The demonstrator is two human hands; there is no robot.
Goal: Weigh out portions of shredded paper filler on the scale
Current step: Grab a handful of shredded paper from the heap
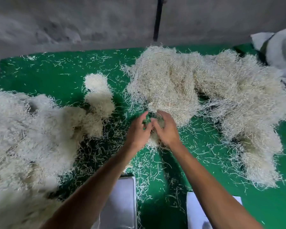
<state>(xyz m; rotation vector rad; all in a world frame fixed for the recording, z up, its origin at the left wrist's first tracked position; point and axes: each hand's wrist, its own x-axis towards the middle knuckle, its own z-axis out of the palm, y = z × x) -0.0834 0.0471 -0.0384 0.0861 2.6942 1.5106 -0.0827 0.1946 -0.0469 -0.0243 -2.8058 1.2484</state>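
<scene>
Left hand (137, 129) and right hand (168, 129) close together, fingers curled round a small clump of shredded paper (153, 140) at the near edge of the big middle pile (165, 83). Step: gathering a portion. Next: carry it to the scale tray (120, 200) near the body. Three big piles on the green counter (56, 71), two hands, one tray.

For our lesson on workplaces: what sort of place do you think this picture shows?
Probably a small packing workshop: big heaps of shredded paper filler cover a green table, and a metal scale tray sits near the person.
</scene>
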